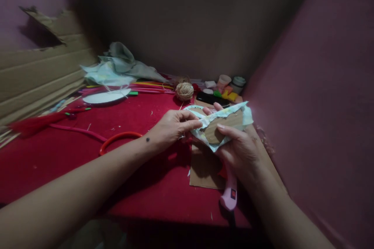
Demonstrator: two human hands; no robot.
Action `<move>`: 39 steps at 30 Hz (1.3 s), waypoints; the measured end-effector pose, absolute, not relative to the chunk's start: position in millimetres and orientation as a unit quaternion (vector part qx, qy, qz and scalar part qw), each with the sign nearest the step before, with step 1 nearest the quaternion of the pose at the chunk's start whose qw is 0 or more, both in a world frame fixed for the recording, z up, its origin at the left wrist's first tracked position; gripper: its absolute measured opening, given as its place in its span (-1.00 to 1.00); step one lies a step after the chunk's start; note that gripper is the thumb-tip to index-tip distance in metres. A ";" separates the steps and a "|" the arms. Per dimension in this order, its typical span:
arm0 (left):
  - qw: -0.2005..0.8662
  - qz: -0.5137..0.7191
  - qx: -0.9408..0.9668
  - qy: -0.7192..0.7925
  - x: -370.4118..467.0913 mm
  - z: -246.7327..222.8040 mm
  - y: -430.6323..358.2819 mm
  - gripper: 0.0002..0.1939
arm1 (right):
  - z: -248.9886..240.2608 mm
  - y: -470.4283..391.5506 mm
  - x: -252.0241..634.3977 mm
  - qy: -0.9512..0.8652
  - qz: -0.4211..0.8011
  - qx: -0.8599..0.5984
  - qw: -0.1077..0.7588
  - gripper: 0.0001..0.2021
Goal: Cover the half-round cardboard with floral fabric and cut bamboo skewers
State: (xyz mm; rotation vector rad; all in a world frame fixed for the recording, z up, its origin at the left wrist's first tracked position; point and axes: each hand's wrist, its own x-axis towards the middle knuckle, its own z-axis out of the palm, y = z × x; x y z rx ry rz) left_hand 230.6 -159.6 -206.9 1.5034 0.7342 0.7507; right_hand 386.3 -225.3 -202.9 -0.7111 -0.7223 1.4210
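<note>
My right hand point(238, 144) holds up a small cardboard piece point(222, 126), its thumb pressed on the bare brown face. Pale blue-green patterned fabric point(247, 114) is folded over the edges of that piece. My left hand point(181, 126) pinches the fabric edge at the piece's left end. Just behind lies another fabric-edged cardboard piece point(196, 109), partly hidden by my fingers. Beneath my right hand rests a pink hot glue gun point(230, 192) with its handle toward me; its nozzle is hidden. A flat cardboard sheet point(204, 167) lies below the hands.
A red cloth point(140, 198) covers the table. At the back are crumpled fabric point(117, 68), a twine ball point(184, 90), a white oval point(106, 96) and small tubs point(223, 81). A red-orange ring point(117, 138) lies by my left forearm. Cardboard point(37, 70) stands at left.
</note>
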 end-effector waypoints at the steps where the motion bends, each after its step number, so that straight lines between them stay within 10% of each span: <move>1: 0.614 0.322 0.651 0.309 229.1 -205.7 -158.0 -0.81 | -202.8 -225.0 387.0 -0.312 0.625 -0.313 0.644 -0.33; 19: 0.611 0.268 0.694 0.271 226.0 -211.1 -150.2 -0.73 | -207.3 -224.2 389.9 -0.321 0.624 -0.304 0.644 -0.35; 27: 0.176 0.459 0.849 0.194 225.2 -223.5 -154.5 -0.81 | -208.2 -222.2 392.2 -0.305 0.614 -0.292 0.667 -0.36; 39: -0.094 0.419 0.895 0.122 226.3 -234.4 -154.9 -0.71 | -212.0 -219.4 394.2 -0.278 0.634 -0.255 0.675 -0.39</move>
